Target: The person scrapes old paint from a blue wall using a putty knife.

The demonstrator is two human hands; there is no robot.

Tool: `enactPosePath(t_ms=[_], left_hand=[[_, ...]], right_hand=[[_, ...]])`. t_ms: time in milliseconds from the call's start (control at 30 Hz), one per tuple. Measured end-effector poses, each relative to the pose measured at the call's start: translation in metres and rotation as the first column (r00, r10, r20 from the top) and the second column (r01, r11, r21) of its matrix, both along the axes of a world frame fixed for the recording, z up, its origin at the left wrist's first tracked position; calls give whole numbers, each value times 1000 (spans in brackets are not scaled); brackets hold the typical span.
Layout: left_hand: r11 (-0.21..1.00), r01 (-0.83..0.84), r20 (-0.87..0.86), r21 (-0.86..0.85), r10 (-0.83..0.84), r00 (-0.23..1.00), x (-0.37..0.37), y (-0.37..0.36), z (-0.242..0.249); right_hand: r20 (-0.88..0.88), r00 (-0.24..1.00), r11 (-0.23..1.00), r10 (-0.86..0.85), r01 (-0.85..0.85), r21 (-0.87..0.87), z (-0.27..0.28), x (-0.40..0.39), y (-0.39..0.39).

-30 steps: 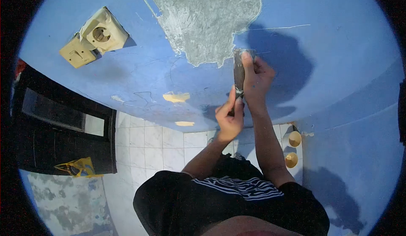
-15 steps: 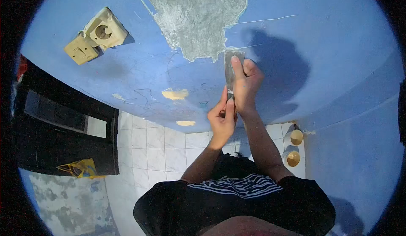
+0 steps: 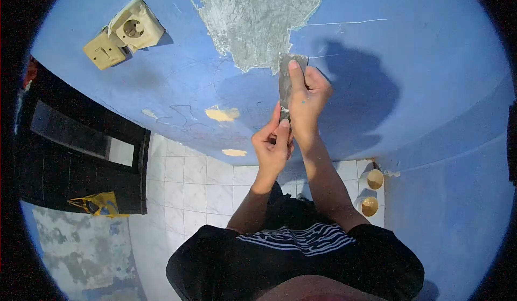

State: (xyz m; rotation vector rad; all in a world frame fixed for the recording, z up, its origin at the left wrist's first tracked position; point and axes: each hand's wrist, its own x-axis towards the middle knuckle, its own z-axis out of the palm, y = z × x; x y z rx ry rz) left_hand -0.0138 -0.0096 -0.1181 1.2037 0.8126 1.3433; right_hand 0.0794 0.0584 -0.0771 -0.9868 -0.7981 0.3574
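A flat grey scraper (image 3: 286, 85) lies against the blue wall (image 3: 355, 107), its wide end at the lower edge of a bare grey patch (image 3: 258, 21). My right hand (image 3: 308, 99) grips the blade part, with the thumb pressed along its face. Lower down, my left hand (image 3: 272, 147) pinches the scraper's narrow dark end between thumb and fingers. The fingers behind the tool are partly hidden. Thin pale scratches run on the wall to the right of the patch.
A socket (image 3: 134, 29) and a switch (image 3: 104, 52) sit at the upper left. A dark door (image 3: 54, 166) with a yellow bag (image 3: 102, 204) stands left. Two round containers (image 3: 375, 179) (image 3: 369, 206) rest on the tiled floor (image 3: 194, 193) near the right-hand wall.
Both hands and the scraper have shifted slightly left and up in view, now nearer the patch's lower tip. The camera view has moved a little too. Both grips remain.
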Motion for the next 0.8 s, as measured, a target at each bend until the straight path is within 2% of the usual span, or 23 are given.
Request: enactPosePath(t_ms=[133,200,333,400,433,500,633,700,800], left_hand=[[1000,-13,45,-6,14,999,-5,-3,-5],[1000,-19,5,19,19,1000,-7,0,-7],[998,-57,-30,42,58,998,-3,1,-3],[1000,-20,-2,-1,20,1000,-7,-7,-2],[1000,-16,-1,-1,16,1000,-6,-8,0],[999,-52,-40,0,52,998,-3,-10,3],[996,-79,-73,40,82,994,-3,-11,-3],[998,-69,-69,2,69,995,-8,-15,2],[994,-96,-116,57,103,988,-4,-11,-6]], right_hand=[[-68,996,998,52,-49,37,-1,-8,-2],[5,1000,1000,-20,20,21,-4,-8,1],[52,997,999,-48,48,-5,-2,-6,3],[-99,994,999,44,-42,25,-2,-11,-4],[-98,994,999,40,-38,25,-3,-9,-4],[0,1000,1000,-15,15,-1,-6,-5,0],[30,999,1000,-29,29,-8,-3,-7,-2],[-103,994,999,26,-24,24,-7,-12,-2],[-122,991,998,49,-44,40,-10,-10,2]])
